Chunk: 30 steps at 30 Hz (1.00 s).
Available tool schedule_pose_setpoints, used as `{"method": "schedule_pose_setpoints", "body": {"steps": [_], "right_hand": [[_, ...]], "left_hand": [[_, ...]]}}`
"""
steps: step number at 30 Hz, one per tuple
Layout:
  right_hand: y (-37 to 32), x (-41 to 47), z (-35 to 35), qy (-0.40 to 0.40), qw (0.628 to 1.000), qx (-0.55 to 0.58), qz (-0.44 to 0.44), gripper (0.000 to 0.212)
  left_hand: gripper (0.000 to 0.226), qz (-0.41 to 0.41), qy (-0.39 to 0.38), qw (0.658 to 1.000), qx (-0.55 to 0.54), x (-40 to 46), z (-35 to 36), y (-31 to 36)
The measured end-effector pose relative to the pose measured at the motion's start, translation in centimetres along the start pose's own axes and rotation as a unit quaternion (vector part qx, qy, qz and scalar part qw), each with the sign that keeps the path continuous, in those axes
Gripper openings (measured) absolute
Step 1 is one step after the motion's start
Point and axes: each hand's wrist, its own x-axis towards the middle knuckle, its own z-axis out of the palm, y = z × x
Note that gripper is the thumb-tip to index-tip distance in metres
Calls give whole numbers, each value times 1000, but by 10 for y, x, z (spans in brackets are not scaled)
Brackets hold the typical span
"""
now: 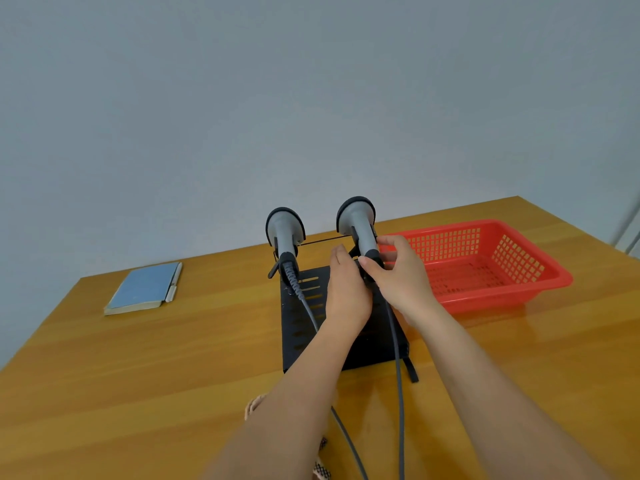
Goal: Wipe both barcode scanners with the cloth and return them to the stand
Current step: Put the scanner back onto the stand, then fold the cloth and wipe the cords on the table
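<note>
Right hand point(401, 275) grip curled round handle of right scanner point(360, 230), seating it in black stand point(301, 327) at 12 o'clock on surface point(138, 375). Left hand point(346, 289) beside handle, fingers hidden; grip undeterminable. Left scanner point(284, 233) docked at 11 o'clock. Cloth point(254, 407) near edge, 6 o'clock.

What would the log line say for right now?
right hand: grips right scanner handle | left hand: beside handle, contact unclear | left scanner: on stand | basket: right

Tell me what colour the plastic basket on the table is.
The basket is red, with a perforated grid pattern on its walls; it shows clearly in the head view.
</note>
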Motion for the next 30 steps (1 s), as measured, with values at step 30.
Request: {"method": "schedule_pose_setpoints", "body": {"steps": [30], "right_hand": [[-43,-102,45,-218,974,-65,-16,18]], "left_hand": [[16,13,66,997,29,-82,-118,-59]]}}
